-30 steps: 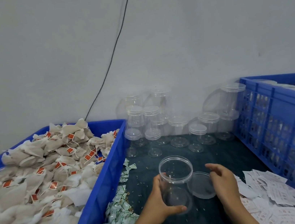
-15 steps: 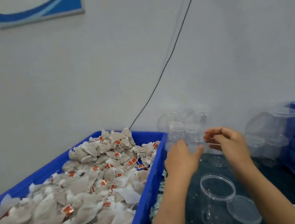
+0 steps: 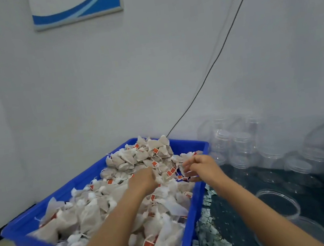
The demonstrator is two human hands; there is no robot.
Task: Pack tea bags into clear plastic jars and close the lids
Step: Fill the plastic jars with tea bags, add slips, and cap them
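In the blue crate (image 3: pixel 193 218), both hands (image 3: pixel 142 181) (image 3: pixel 201 166) curl fingers into beige, red-tagged tea bags (image 3: pixel 90 212)

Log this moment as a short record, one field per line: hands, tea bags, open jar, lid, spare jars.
left hand: buried in the tea bags, fingers hidden
right hand: fingers curled over the pile's right side
tea bags: heaped in blue crate
open jar: upright, empty, right of crate
lid: flat beside the jar
spare jars: lidded, clustered by the wall

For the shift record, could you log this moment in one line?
phase: gathering | left hand, right hand: in tea bags | open jar: empty
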